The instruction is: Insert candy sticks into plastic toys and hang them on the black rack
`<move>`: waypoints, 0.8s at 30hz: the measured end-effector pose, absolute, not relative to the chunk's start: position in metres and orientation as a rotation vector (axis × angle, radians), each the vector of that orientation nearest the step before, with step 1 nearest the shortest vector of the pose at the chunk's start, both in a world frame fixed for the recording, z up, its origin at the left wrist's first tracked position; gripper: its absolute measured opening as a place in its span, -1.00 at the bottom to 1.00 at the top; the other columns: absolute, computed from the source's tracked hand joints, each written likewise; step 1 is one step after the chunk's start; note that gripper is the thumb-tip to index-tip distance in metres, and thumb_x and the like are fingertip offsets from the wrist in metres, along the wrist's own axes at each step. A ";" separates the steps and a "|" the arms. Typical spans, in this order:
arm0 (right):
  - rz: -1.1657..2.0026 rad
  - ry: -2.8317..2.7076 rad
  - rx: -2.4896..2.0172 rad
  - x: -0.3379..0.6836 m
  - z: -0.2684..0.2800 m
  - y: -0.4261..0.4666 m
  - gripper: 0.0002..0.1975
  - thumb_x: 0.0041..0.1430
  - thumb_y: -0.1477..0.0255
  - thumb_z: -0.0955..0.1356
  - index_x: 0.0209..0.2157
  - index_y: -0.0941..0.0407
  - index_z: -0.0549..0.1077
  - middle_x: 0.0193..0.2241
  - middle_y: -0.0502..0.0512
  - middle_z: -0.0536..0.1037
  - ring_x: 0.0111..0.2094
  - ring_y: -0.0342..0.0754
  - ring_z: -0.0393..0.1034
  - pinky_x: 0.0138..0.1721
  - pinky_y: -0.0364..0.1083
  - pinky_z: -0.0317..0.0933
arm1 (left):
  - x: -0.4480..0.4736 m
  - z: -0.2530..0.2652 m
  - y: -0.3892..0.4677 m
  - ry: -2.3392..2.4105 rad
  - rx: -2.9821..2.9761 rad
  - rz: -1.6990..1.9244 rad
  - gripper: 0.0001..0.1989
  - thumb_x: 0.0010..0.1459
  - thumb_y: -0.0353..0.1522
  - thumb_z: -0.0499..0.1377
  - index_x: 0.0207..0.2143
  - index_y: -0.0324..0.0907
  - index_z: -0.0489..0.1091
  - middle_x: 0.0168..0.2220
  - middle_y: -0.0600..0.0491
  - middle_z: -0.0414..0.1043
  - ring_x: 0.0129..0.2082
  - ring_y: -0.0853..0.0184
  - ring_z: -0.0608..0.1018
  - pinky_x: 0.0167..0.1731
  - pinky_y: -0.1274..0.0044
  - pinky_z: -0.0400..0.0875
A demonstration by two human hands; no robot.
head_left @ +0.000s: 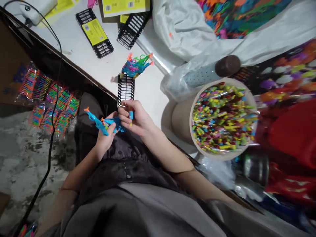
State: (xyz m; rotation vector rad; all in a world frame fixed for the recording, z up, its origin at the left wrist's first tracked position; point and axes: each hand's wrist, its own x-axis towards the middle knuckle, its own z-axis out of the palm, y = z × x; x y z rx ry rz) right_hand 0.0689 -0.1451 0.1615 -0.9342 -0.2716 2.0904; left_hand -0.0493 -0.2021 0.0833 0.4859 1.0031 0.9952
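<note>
Blue plastic toy [97,122] is resting in the left hand [105,139], whose fingers are gripping it, its long axis slanting from upper left to lower right. The right hand [139,119] is lying nearer the black rack [126,89], its fingers curling around 1 small blue piece [131,115]. The rack is pointing away from the body. Yellow labels [94,33] are showing on other racks [105,50], their print appearing too small to read.

Blue plastic piece [98,124], black rack [126,88]
</note>
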 end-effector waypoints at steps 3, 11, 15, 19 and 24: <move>2.059 -0.084 -1.045 0.076 0.150 -0.146 -0.85 0.07 0.37 0.23 -0.43 0.12 0.13 -0.66 -0.15 0.20 -0.71 -0.28 0.06 -0.72 -0.27 -0.05 | -0.058 0.084 -0.200 1.032 0.370 1.024 -0.46 0.00 -0.16 0.22 0.04 -0.10 0.26 -0.04 -0.04 0.40 -0.15 0.36 0.51 -0.06 0.40 0.43; 1.949 -0.178 -1.279 0.088 0.124 -0.164 -0.68 -0.14 0.63 0.26 -0.25 0.18 0.31 -0.37 0.04 0.50 -0.43 -0.24 0.32 -0.50 -0.27 0.17 | -0.079 0.076 -0.192 1.116 0.391 1.080 -0.37 -0.16 -0.10 0.32 -0.03 -0.13 0.29 -0.16 -0.04 0.47 -0.24 0.31 0.55 -0.09 0.28 0.44; 1.915 -0.385 -1.203 0.089 0.113 -0.171 -0.69 -0.14 0.57 0.38 -0.27 0.16 0.33 -0.20 0.11 0.51 -0.34 -0.23 0.34 -0.42 -0.25 0.22 | -0.078 0.078 -0.194 1.079 0.395 1.086 -0.44 -0.13 -0.10 0.31 -0.09 -0.15 0.34 -0.23 -0.02 0.47 -0.24 0.32 0.54 -0.10 0.34 0.45; 1.914 -0.474 -1.136 0.093 0.104 -0.173 -0.67 -0.15 0.41 0.47 -0.31 0.16 0.35 -0.18 0.11 0.51 -0.38 -0.24 0.34 -0.35 -0.22 0.26 | -0.072 0.080 -0.197 1.084 0.379 1.088 -0.49 -0.12 -0.13 0.31 -0.11 -0.11 0.35 -0.25 0.03 0.46 -0.25 0.34 0.54 -0.08 0.33 0.44; 1.887 -0.648 -1.175 0.097 0.095 -0.174 -0.64 -0.17 0.28 0.50 -0.36 0.15 0.39 -0.38 0.05 0.51 -0.39 -0.20 0.35 -0.41 -0.20 0.24 | -0.065 0.084 -0.197 1.113 0.385 1.064 -0.51 -0.17 -0.11 0.33 -0.18 -0.10 0.38 -0.29 0.07 0.45 -0.30 0.39 0.52 -0.15 0.39 0.48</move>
